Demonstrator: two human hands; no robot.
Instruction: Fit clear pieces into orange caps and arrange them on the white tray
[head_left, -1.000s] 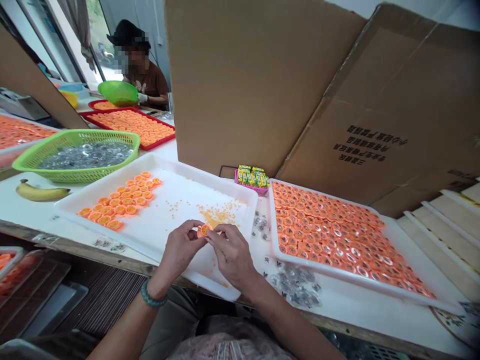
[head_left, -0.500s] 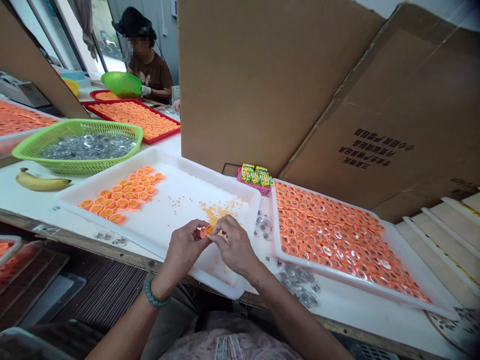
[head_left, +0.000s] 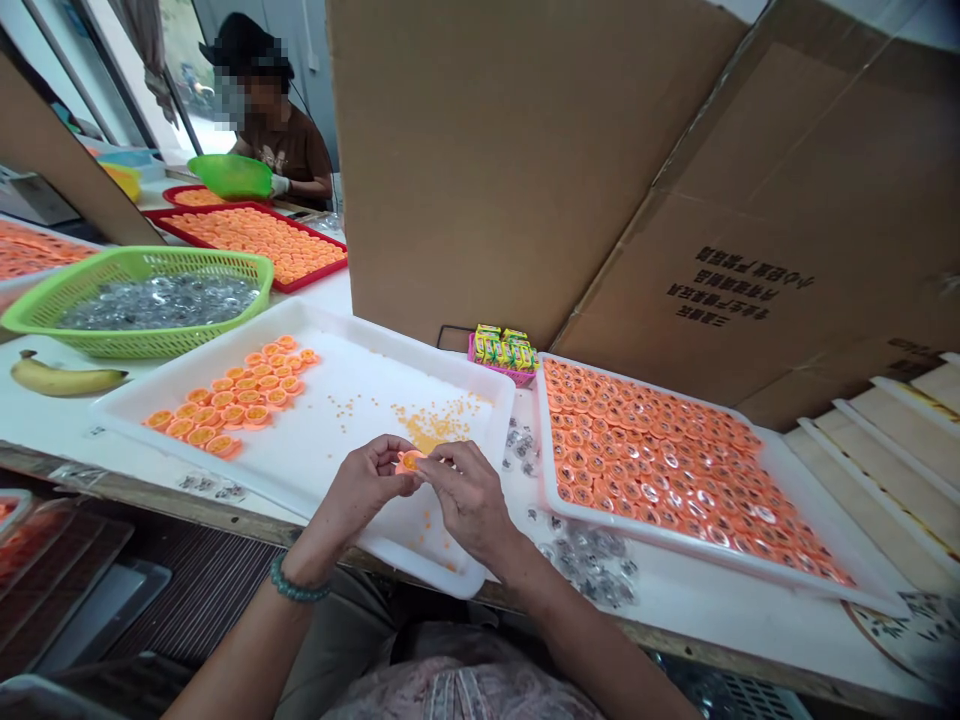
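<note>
Over the front of a white tray [head_left: 360, 345], my left hand [head_left: 366, 487] pinches a small round orange plastic piece [head_left: 409, 462] with a yellow-orange centre. My right hand [head_left: 466, 492] has thumb and fingers closed against the right side of the same piece; whether a tiny part sits between those fingertips is hidden. Just beyond the hands lies a scatter of tiny yellow-orange bits [head_left: 433, 420]. Several similar orange pieces with filled centres [head_left: 225, 399] stand in rows at the tray's left end.
At right, a white tray [head_left: 551, 470] holds many orange pieces under shiny clear covers. Loose clear pieces [head_left: 592, 565] lie between the trays. A green basket [head_left: 142, 345], a banana [head_left: 67, 378], and a pink basket of wrapped packets [head_left: 504, 352] surround them. Cardboard [head_left: 480, 170] stands behind; a co-worker [head_left: 289, 150] sits beyond.
The orange piece has tilted slightly between my fingers, and my right fingers have shifted along its edge. The view has swung a little to the right.
</note>
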